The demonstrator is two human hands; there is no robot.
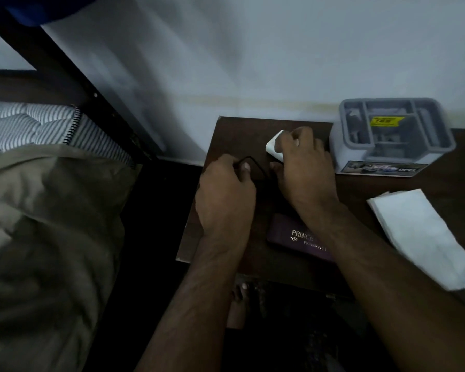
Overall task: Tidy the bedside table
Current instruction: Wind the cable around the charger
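From the head view, the clearest writing is on the dark purple case lying on the counter beneath the right forearm: pale letters read "PRINCE", with a second line below it starting "R" and otherwise too blurred and covered to make out. The grey organiser box at the back right of the counter, against the wall, carries a strip label on its front edge ending in "OPEL"; a yellow sticker inside one of its compartments has dark print that is too small to read.

The left hand sits knuckles up near the left part of the counter, fingers curled, thumb and fingers pinching a thin black cable that arches in a loop between the two hands. The right hand lies just beside it, palm down with fingers bent over a small white charger block, gripping it from above; only the block's left end shows. This hand is just left of the organiser box.

A folded white paper lies on the right side of the counter, apart from both hands. To the left stands a bed with a striped mattress and an olive blanket. A bare foot shows on the floor below the counter's near edge.
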